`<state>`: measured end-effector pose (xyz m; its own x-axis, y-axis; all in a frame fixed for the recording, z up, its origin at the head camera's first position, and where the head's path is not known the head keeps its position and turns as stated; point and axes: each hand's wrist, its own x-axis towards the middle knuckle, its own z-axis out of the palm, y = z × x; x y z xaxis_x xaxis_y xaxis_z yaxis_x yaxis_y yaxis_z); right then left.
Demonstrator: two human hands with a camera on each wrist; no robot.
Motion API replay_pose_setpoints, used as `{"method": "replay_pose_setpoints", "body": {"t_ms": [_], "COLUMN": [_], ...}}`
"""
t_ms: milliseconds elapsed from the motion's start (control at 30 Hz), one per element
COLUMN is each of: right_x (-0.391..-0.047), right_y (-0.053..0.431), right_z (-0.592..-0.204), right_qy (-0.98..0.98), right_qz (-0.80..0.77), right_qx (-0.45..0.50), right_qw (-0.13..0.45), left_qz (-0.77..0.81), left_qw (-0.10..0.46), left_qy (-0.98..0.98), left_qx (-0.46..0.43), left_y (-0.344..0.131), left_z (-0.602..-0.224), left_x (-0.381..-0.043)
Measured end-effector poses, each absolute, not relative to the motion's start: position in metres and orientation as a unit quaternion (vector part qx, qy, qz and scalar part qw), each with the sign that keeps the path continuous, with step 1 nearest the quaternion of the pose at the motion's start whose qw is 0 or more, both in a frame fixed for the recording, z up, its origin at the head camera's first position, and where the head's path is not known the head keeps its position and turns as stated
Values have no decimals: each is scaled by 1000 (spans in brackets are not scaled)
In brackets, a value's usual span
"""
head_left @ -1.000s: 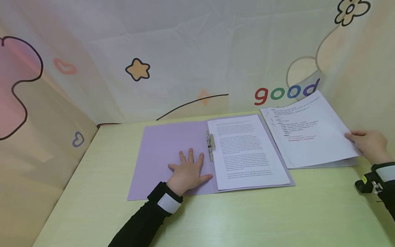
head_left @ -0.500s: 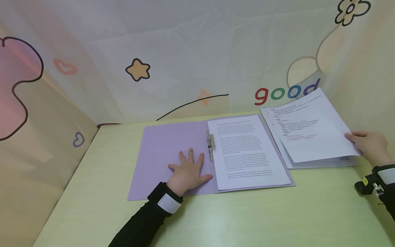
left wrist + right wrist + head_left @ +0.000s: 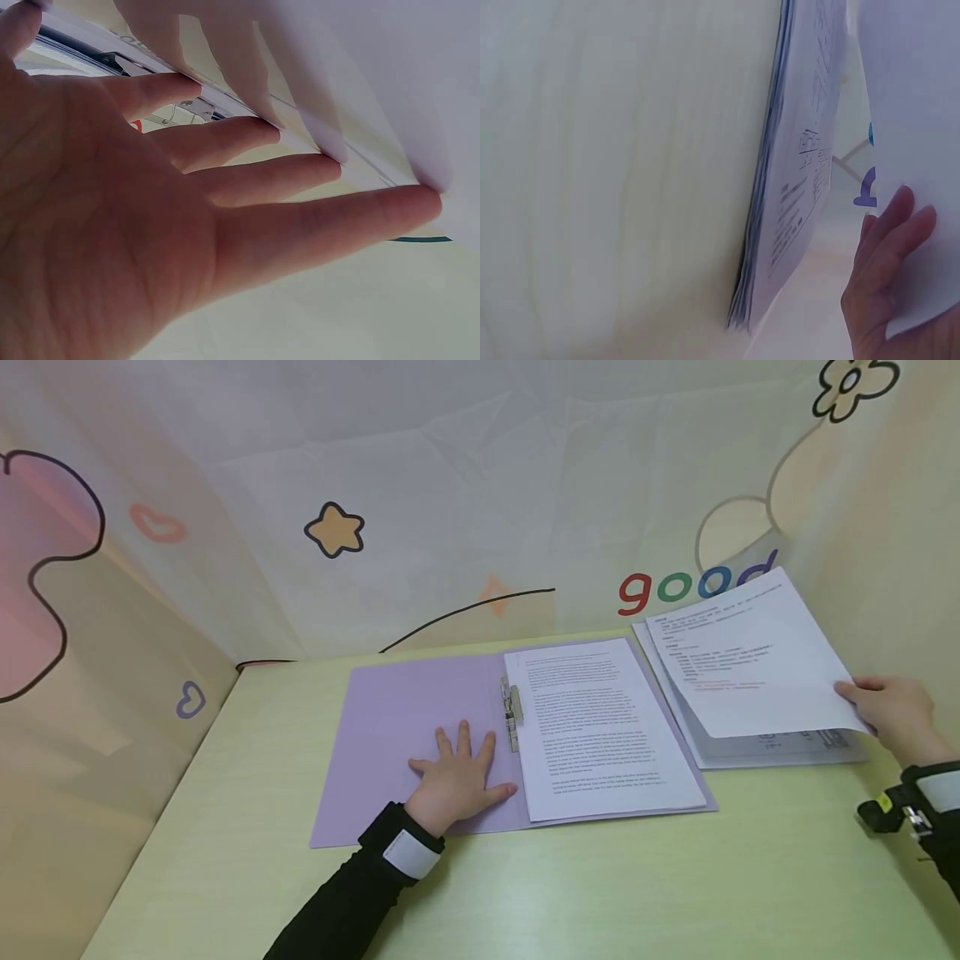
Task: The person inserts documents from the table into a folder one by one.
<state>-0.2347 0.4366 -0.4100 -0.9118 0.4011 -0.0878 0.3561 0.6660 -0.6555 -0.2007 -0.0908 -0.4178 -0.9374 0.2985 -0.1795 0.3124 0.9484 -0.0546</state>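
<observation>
Right hand (image 3: pixel 900 714): at the right edge of the frame; its grip is narrowed to a pinch, thumb above and fingers beneath, on the side of the lifted sheet (image 3: pixel 757 677).
Lifted sheet: right of the frame, raised and tilted over the paper stack (image 3: pixel 780 750).
Left hand (image 3: pixel 453 785): lower middle, fingers spread wide on the purple folder (image 3: pixel 397 718), its grip holding nothing.
Purple folder: centre of the frame, laid flat on the tabletop (image 3: pixel 637 893).
Lifting well: probably best with a light, even pinch, peeling gently so the paper neither creases nor drags the stack along.
Count: two hands, one purple folder, one metal clasp (image 3: pixel 512 710), one lifted sheet by its look, two piles (the printed pages (image 3: pixel 600 735) and the paper stack); sheets per pile cannot be told.
</observation>
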Motion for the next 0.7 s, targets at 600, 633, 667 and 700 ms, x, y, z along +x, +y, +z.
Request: {"method": "replay_pose_setpoints", "body": {"t_ms": [600,633,667,700], "right_x": [-232,-232,-233,-233], "right_y": [415,414,413,412], "right_z": [-402,-402,-402,-402], "right_qy": [-909,-910,-910,-911], "right_qz": [369,368,367,366], "right_qx": [-193,-192,-191,-189], "right_qw": [9,8,7,8], "left_qz": [-50,-51,-51,-51], "left_qw": [82,81,81,81], "left_qy": [983,983,983,983], "left_qx": [157,157,157,157], "left_y": [-91,-91,-91,-91], "left_z": [-420,-420,-420,-421], "left_x": [-202,-202,-202,-202]}}
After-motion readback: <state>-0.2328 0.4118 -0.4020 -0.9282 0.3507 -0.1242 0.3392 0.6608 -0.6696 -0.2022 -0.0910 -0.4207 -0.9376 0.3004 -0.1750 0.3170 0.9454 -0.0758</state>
